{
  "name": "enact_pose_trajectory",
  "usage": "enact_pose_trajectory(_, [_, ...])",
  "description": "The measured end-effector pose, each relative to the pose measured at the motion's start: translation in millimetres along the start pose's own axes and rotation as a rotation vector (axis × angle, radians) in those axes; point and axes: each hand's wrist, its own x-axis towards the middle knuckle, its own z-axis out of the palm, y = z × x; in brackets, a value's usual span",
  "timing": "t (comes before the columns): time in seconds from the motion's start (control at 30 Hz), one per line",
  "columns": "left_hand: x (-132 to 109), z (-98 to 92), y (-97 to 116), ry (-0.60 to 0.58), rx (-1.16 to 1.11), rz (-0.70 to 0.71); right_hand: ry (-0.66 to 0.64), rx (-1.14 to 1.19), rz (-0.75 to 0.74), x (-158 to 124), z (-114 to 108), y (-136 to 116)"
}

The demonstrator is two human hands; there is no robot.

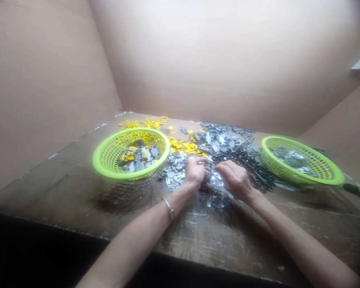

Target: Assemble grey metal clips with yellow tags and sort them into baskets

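My left hand (196, 173), with a silvery bangle (169, 208) on its wrist, is closed on a small grey part (209, 170) above the pile. My right hand (235, 179) is just to the right of that part, its fingers pinched together; whatever is between them is too small to make out. Under and around both hands lie loose silvery flat pieces (174, 175). Behind them spread a heap of grey plates (220, 138) and a patch of yellow frame-like pieces (183, 146). Small black parts (243, 160) lie beyond my right hand.
On the left stands a lime-green mesh basket (100, 166) with yellow and grey pieces in it. Another green basket (333, 176) at the right holds silvery pieces. The worn wooden table (192, 244) meets walls at its back and left. A dark rod-like object (352, 189) sits at the right edge.
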Motion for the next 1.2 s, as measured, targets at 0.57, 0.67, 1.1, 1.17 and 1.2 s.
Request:
enact_pose_trajectory(0.57, [-7.3, 2.5, -0.1, -0.026, 0.014, 0.129, 0.050, -0.175, -0.196, -4.3, 10.3, -4.8])
enact_pose_trajectory(0.67, [-7.4, 3.2, -1.7, -0.017, 0.019, 0.153, 0.028, -0.190, -0.195, -5.1, 12.4, -4.4])
enact_pose_trajectory(1.1, [-1.9, 4.2, -1.9, 0.032, -0.187, -0.032, -0.154, 0.279, 0.169, 3.1, 13.2, -8.2])
enact_pose_trajectory(1.17, [-5.2, 3.1, 3.6, -0.026, -0.250, -0.044, -0.153, 0.369, 0.233, 5.8, 9.6, -8.9])
enact_pose_trajectory(1.2, [-6.5, 2.5, 5.7, -0.057, -0.276, -0.039, -0.144, 0.418, 0.273, 7.5, 7.3, -8.8])
